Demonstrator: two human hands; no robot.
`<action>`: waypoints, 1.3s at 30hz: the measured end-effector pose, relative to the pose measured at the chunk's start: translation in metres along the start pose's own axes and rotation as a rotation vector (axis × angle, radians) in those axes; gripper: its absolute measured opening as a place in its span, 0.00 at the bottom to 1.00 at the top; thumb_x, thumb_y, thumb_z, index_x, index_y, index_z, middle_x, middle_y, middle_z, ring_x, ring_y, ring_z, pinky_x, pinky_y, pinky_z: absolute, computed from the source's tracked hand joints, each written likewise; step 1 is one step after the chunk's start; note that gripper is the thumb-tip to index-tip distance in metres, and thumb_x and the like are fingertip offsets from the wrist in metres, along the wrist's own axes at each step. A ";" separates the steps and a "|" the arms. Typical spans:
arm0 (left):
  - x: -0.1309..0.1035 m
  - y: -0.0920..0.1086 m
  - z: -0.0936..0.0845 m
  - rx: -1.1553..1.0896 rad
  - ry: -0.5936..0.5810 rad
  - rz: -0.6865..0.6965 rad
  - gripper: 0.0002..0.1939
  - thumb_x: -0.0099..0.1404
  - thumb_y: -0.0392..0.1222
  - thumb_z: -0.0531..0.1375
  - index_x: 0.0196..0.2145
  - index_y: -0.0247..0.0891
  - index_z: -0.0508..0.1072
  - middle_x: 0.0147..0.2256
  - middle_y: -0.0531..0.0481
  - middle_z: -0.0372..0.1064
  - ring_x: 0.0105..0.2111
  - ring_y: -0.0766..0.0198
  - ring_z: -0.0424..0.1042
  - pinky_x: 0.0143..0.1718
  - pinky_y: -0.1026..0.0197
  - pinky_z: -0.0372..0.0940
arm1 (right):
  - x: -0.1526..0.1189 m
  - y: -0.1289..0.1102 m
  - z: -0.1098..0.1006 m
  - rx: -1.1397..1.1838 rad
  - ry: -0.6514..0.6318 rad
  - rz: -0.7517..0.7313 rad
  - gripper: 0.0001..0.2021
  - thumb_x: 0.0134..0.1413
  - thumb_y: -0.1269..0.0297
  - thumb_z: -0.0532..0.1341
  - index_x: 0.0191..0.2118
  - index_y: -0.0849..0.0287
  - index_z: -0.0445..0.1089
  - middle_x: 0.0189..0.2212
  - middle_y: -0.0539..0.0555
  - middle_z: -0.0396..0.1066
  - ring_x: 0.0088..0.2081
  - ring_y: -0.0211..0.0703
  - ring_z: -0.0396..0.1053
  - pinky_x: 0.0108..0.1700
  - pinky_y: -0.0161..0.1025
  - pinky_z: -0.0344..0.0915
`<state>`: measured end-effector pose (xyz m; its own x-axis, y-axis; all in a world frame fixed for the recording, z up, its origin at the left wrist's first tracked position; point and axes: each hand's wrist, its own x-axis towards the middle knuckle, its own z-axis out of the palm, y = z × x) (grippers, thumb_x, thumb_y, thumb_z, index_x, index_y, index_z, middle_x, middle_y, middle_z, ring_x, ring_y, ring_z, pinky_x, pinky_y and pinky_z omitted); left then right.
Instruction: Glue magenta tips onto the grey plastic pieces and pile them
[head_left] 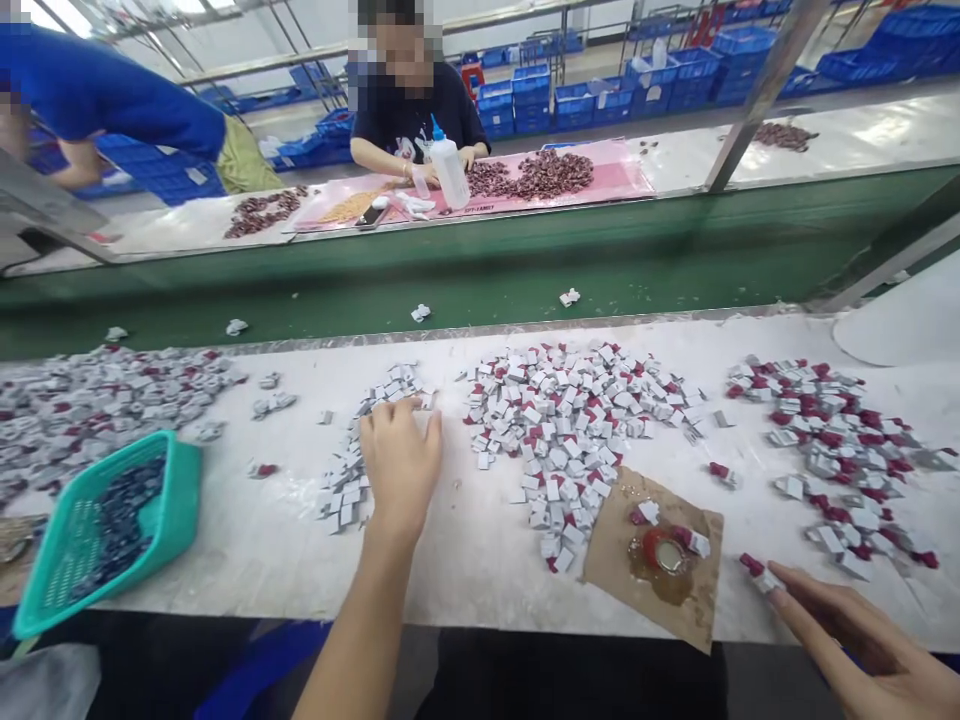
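Right hand nearest, fingers clamped on small grey-and-maroon plastic piece. Left hand at light-grey plastic blocks, fingers' grip unclear. Maroon-tipped pile rightward seems done; blocks remain.

The left hand is outstretched, palm down; the right hand is closed in a pinch.

My white table carries piled grey-and-maroon parts, a teal basket near left, a brown sheet near right.

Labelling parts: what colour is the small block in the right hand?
Small block: dark red and pale grey; head view.
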<state>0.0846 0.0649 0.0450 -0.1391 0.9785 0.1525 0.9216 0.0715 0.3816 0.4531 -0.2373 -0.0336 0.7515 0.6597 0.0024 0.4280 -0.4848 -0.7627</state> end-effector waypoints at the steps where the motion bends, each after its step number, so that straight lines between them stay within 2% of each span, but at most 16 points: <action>1: 0.003 -0.008 0.003 0.030 0.018 -0.022 0.18 0.75 0.45 0.60 0.54 0.32 0.81 0.56 0.24 0.75 0.63 0.25 0.68 0.69 0.27 0.61 | 0.000 -0.003 0.000 0.014 -0.024 0.013 0.16 0.50 0.39 0.78 0.42 0.38 0.93 0.44 0.57 0.91 0.43 0.73 0.89 0.33 0.55 0.87; 3: 0.010 -0.015 0.013 0.071 0.034 -0.037 0.20 0.74 0.47 0.60 0.54 0.32 0.82 0.57 0.22 0.75 0.63 0.23 0.67 0.69 0.25 0.60 | 0.001 -0.014 0.001 0.034 -0.055 0.046 0.20 0.50 0.37 0.76 0.42 0.43 0.93 0.45 0.58 0.91 0.43 0.72 0.89 0.34 0.54 0.87; 6: 0.021 -0.010 0.025 0.089 0.030 -0.026 0.17 0.75 0.47 0.60 0.51 0.33 0.82 0.58 0.22 0.75 0.65 0.22 0.67 0.68 0.24 0.60 | 0.003 -0.042 0.000 0.069 -0.051 0.071 0.20 0.49 0.38 0.76 0.40 0.46 0.92 0.43 0.59 0.91 0.43 0.69 0.89 0.35 0.50 0.87; 8: 0.023 -0.004 0.027 0.076 0.024 -0.019 0.16 0.74 0.44 0.59 0.49 0.33 0.82 0.59 0.21 0.75 0.66 0.20 0.67 0.68 0.23 0.61 | 0.001 -0.063 0.000 0.130 -0.051 0.032 0.17 0.49 0.42 0.77 0.39 0.47 0.92 0.41 0.59 0.90 0.40 0.65 0.89 0.37 0.48 0.86; 10: 0.019 0.000 0.024 0.040 0.010 -0.004 0.14 0.73 0.43 0.59 0.48 0.34 0.80 0.60 0.20 0.75 0.68 0.21 0.67 0.69 0.24 0.61 | -0.004 -0.080 0.001 0.207 -0.085 -0.049 0.13 0.54 0.46 0.78 0.39 0.47 0.92 0.40 0.58 0.90 0.39 0.61 0.88 0.39 0.47 0.86; 12: 0.007 0.001 0.015 -0.022 -0.030 0.025 0.13 0.73 0.44 0.58 0.49 0.37 0.78 0.57 0.26 0.78 0.64 0.26 0.73 0.68 0.30 0.66 | -0.010 -0.093 0.006 0.265 -0.145 -0.128 0.10 0.61 0.50 0.76 0.42 0.48 0.92 0.40 0.58 0.88 0.39 0.57 0.86 0.40 0.46 0.85; 14: -0.011 -0.001 0.005 -0.110 -0.107 0.065 0.13 0.73 0.49 0.59 0.49 0.41 0.77 0.51 0.35 0.81 0.55 0.35 0.80 0.62 0.37 0.72 | -0.015 -0.101 0.011 0.299 -0.200 -0.172 0.09 0.67 0.53 0.75 0.45 0.48 0.92 0.41 0.58 0.87 0.40 0.56 0.86 0.41 0.46 0.85; 16: -0.035 -0.006 -0.002 -0.185 -0.171 0.122 0.15 0.71 0.55 0.61 0.47 0.44 0.78 0.46 0.42 0.81 0.45 0.42 0.82 0.54 0.42 0.75 | -0.019 -0.105 0.016 0.310 -0.226 -0.193 0.09 0.69 0.54 0.74 0.48 0.47 0.91 0.41 0.58 0.87 0.41 0.55 0.85 0.42 0.46 0.84; 18: -0.059 -0.011 -0.005 -0.220 -0.197 0.175 0.17 0.69 0.57 0.60 0.45 0.45 0.80 0.43 0.44 0.79 0.40 0.46 0.80 0.48 0.45 0.74 | -0.021 -0.107 0.020 0.305 -0.227 -0.206 0.08 0.71 0.55 0.73 0.48 0.46 0.91 0.41 0.57 0.87 0.41 0.54 0.85 0.43 0.46 0.84; 22: -0.093 -0.022 0.005 -0.254 -0.263 0.164 0.19 0.67 0.54 0.59 0.47 0.44 0.82 0.37 0.46 0.77 0.33 0.51 0.75 0.41 0.48 0.72 | -0.019 -0.106 0.024 0.284 -0.258 -0.222 0.08 0.73 0.56 0.72 0.48 0.46 0.91 0.43 0.57 0.86 0.43 0.53 0.86 0.45 0.46 0.83; 26: -0.107 -0.035 0.019 -0.336 -0.286 0.039 0.19 0.67 0.57 0.65 0.49 0.45 0.82 0.37 0.49 0.79 0.34 0.52 0.75 0.42 0.51 0.73 | -0.016 -0.105 0.025 0.273 -0.281 -0.219 0.08 0.73 0.56 0.72 0.48 0.46 0.90 0.42 0.56 0.86 0.43 0.53 0.86 0.44 0.46 0.83; 29: -0.112 -0.039 0.020 -0.404 -0.265 0.027 0.16 0.71 0.59 0.68 0.47 0.47 0.84 0.38 0.50 0.79 0.35 0.54 0.74 0.44 0.53 0.73 | -0.016 -0.106 0.025 0.261 -0.287 -0.215 0.08 0.73 0.56 0.72 0.48 0.47 0.90 0.41 0.57 0.85 0.43 0.54 0.85 0.43 0.46 0.82; 32: -0.119 -0.031 0.012 -0.519 -0.276 0.065 0.15 0.74 0.58 0.68 0.49 0.49 0.85 0.46 0.49 0.81 0.41 0.54 0.77 0.49 0.53 0.74 | -0.016 -0.107 0.024 0.242 -0.292 -0.229 0.08 0.74 0.56 0.71 0.49 0.48 0.90 0.42 0.57 0.85 0.43 0.54 0.85 0.44 0.47 0.82; 35: -0.128 -0.011 0.002 -0.681 -0.335 0.055 0.16 0.76 0.59 0.69 0.53 0.50 0.85 0.53 0.46 0.81 0.48 0.52 0.80 0.50 0.54 0.76 | -0.016 -0.108 0.023 0.262 -0.275 -0.211 0.08 0.73 0.55 0.72 0.48 0.47 0.91 0.42 0.57 0.85 0.43 0.54 0.85 0.45 0.48 0.82; 37: -0.133 0.008 -0.001 -0.791 -0.406 0.023 0.19 0.74 0.59 0.71 0.55 0.49 0.85 0.52 0.45 0.83 0.49 0.51 0.83 0.49 0.53 0.79 | -0.016 -0.108 0.022 0.323 -0.269 -0.155 0.08 0.71 0.54 0.73 0.47 0.47 0.91 0.42 0.57 0.85 0.44 0.55 0.84 0.45 0.48 0.82; 39: -0.136 0.031 -0.001 -0.887 -0.509 -0.010 0.21 0.70 0.59 0.75 0.54 0.48 0.86 0.45 0.46 0.84 0.46 0.51 0.85 0.49 0.53 0.82 | -0.016 -0.110 0.022 0.461 -0.281 -0.061 0.08 0.68 0.52 0.76 0.46 0.47 0.91 0.41 0.57 0.86 0.44 0.54 0.85 0.46 0.48 0.83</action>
<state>0.1319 -0.0663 0.0367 0.2161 0.9595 -0.1807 0.2918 0.1132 0.9498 0.3833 -0.1821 0.0361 0.5421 0.8375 -0.0688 0.1549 -0.1800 -0.9714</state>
